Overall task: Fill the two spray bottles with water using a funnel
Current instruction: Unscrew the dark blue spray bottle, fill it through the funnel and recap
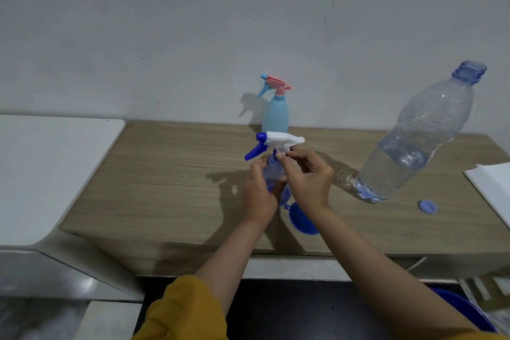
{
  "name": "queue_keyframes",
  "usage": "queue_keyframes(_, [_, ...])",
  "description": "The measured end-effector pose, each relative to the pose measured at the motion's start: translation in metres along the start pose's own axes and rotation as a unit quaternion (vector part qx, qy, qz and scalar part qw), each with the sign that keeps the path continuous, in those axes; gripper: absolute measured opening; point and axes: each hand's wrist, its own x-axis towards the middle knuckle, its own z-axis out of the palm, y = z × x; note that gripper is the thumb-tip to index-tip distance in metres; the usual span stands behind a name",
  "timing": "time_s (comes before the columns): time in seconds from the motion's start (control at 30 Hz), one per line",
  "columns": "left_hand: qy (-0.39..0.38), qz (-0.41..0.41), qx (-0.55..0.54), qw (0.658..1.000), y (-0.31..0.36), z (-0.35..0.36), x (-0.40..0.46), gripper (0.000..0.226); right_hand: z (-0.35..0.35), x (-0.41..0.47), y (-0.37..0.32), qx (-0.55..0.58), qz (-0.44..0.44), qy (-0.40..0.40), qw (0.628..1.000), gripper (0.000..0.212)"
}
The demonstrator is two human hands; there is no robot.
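Funnel (302, 219) before bottle (276, 171), on table (165, 174).

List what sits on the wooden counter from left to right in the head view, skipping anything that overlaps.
Water droplets → clear spray bottle, held in both hands → large water bottle → blue cap → white paper. Light blue spray bottle and funnel overlap; left out.

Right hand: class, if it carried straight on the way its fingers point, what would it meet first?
The right hand points up-left at the white and blue trigger sprayer head, which its fingertips already touch. Beyond stands the light blue spray bottle with a pink trigger, though depth is unclear.
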Motion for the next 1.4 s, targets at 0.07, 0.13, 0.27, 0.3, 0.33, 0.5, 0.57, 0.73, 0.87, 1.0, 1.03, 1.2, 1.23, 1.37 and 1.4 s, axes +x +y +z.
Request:
queue_keyframes(0.07, [0.004,0.0,0.002,1.0,-0.001,0.0,0.0,0.043,0.001,0.0,0.001,0.009,0.014,-0.001,1.0,0.014])
queue_keyframes(0.13, [0.009,0.001,0.0,1.0,0.0,0.001,0.001,0.044,0.002,0.001,0.001,0.021,0.038,0.006,0.999,0.015])
queue_keyframes(0.27, [0.01,0.007,0.01,1.0,-0.004,0.002,0.002,0.043,0.003,0.001,-0.001,0.03,0.067,0.007,0.997,0.017])
queue_keyframes(0.3, [0.009,0.003,0.012,1.0,-0.005,0.002,0.002,0.043,0.002,0.002,-0.002,0.034,0.08,0.003,0.996,0.02])
queue_keyframes(0.33, [0.008,-0.002,0.014,1.0,-0.005,0.002,0.003,0.044,0.001,0.004,-0.002,0.032,0.093,-0.005,0.995,0.023])
queue_keyframes(0.5, [0.007,-0.009,0.0,1.0,-0.006,0.003,0.004,0.046,-0.002,0.018,-0.003,-0.067,0.113,-0.069,0.989,0.042])
queue_keyframes(0.57, [0.007,-0.007,-0.006,1.0,-0.006,0.004,0.004,0.047,-0.001,0.022,-0.006,-0.091,0.104,-0.087,0.987,0.034])
queue_keyframes(0.73, [0.006,0.009,-0.015,1.0,-0.006,0.002,0.003,0.05,-0.001,0.03,-0.008,-0.099,0.104,-0.097,0.985,0.025])
queue_keyframes(0.87, [0.002,0.002,-0.015,1.0,-0.004,0.002,0.003,0.046,-0.001,0.025,-0.003,-0.086,0.1,-0.089,0.987,0.024])
queue_keyframes(1.0, [0.009,0.001,0.005,1.0,-0.003,0.002,0.003,0.044,0.004,0.018,0.0,-0.064,0.123,-0.047,0.989,0.032])
queue_keyframes(1.03, [0.012,0.002,0.008,1.0,-0.004,0.002,0.002,0.045,0.006,0.016,0.0,-0.057,0.131,-0.034,0.989,0.034])
queue_keyframes(1.2, [0.017,0.011,0.015,1.0,-0.002,0.002,0.001,0.046,0.017,0.008,-0.003,-0.023,0.168,0.013,0.985,0.041])
queue_keyframes(1.23, [0.015,0.012,0.02,1.0,-0.002,0.001,0.001,0.045,0.017,0.008,-0.003,-0.011,0.173,0.012,0.985,0.041])
queue_keyframes(1.37, [0.015,0.019,0.03,0.999,-0.005,0.001,0.002,0.047,0.01,0.005,0.005,0.017,0.173,-0.043,0.984,0.038])
queue_keyframes(1.4, [0.015,0.018,0.031,0.999,-0.006,0.002,0.002,0.048,0.008,0.005,0.007,0.014,0.175,-0.052,0.983,0.032])
